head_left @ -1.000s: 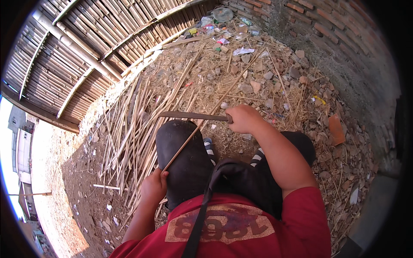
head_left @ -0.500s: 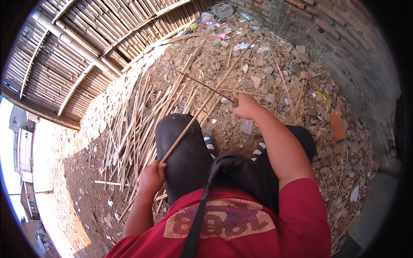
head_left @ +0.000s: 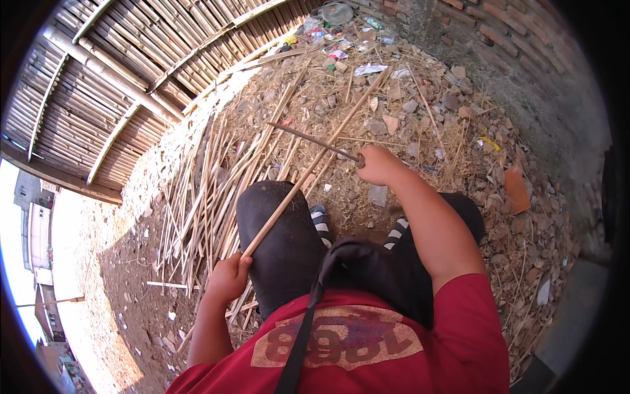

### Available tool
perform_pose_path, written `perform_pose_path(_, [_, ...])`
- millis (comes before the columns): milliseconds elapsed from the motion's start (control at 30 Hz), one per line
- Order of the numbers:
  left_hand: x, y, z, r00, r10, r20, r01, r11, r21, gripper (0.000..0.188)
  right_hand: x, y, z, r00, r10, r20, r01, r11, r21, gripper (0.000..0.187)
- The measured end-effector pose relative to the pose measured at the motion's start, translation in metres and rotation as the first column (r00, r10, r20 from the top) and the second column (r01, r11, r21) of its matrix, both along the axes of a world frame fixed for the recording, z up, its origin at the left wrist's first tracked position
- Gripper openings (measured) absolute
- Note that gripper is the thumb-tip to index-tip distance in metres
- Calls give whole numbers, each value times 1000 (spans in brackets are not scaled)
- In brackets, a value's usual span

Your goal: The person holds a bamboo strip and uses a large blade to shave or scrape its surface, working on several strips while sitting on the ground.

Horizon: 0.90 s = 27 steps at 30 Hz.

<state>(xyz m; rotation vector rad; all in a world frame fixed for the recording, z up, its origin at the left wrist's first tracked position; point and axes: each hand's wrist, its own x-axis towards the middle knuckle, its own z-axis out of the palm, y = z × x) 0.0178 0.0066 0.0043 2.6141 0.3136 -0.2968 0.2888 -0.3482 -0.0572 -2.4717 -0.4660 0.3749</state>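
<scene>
My left hand (head_left: 228,278) is closed around the lower end of a long bamboo stick (head_left: 278,214). The stick slants over my left thigh and up to the right, its far end out over the rubble. In my right hand (head_left: 380,165) is the handle of a long knife (head_left: 308,138) with a thin dark blade. The blade points to the upper left and crosses the stick beyond my left knee; whether its edge bites into the bamboo I cannot tell.
Many cut bamboo sticks (head_left: 210,197) lie piled left of my knee. A bamboo slat panel (head_left: 105,85) stands at the upper left, a brick wall (head_left: 518,65) at the right. Rubble, dry straw and litter cover the ground, with an orange tile piece (head_left: 516,190) at the right.
The knife's tip has dropped toward me, and more of the blade's side shows. My left hand has shifted slightly with the stick's near end; my right hand has barely moved.
</scene>
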Motion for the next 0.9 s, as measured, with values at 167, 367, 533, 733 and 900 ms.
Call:
perform_pose_path(167, [-2, -1, -11, 996, -47, 78, 43, 997, 61, 39, -15, 16, 27, 978, 205, 38, -204, 979, -29, 27])
perform_pose_path(367, [3, -7, -2, 1000, 24, 9, -24, 997, -76, 40, 3, -9, 1, 995, -86, 44, 82, 994, 77, 25])
perform_pose_path(533, [1, 11, -10, 1000, -22, -3, 22, 999, -29, 41, -27, 30, 64, 941, 328, 89, -286, 906, -313, 36])
perform_pose_path(733, [9, 13, -6, 999, -53, 2, 53, 997, -62, 46, 26, -33, 8, 965, -248, -87, 252, 966, 48, 30])
perform_pose_path(900, [6, 11, -3, 998, -24, -62, 18, 996, -86, 47, -22, 18, 34, 984, 160, 71, -149, 979, -142, 34])
